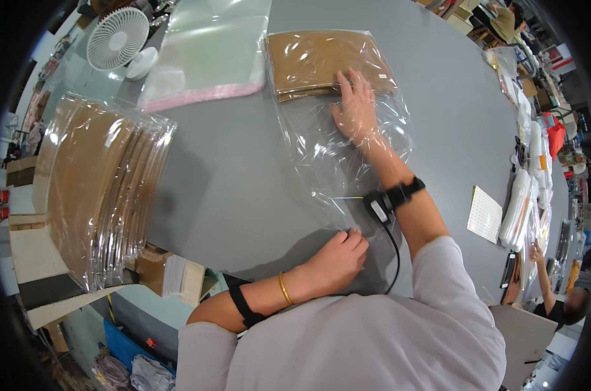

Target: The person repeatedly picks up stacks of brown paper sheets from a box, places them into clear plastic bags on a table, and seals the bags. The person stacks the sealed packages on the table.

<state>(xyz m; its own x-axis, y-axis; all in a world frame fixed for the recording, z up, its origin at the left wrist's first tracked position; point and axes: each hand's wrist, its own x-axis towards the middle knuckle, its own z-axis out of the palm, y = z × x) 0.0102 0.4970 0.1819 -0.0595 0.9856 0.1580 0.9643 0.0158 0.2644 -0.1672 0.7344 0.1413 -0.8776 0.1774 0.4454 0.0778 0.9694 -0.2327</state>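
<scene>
A flat stack of brown card or paper [324, 58], with a small white label at its right edge, lies in the far part of a large clear plastic bag [308, 146]. My right hand [357, 111] is stretched toward it, fingers spread over the stack's near edge. I cannot tell whether this hand is inside the bag or on top of it. Close to my body, my left hand [337, 257] is closed, thumb and fingers pinching the bag's near edge. A black strap with a small device [386, 202] is on my right forearm.
Several filled clear bags of brown sheets [93, 176] are piled at the left. Flat clear bags with a pink edge [207, 58] lie at the back, beside a white fan [118, 39]. A white perforated card [484, 214] sits at the right; another person [556, 306] works beyond it.
</scene>
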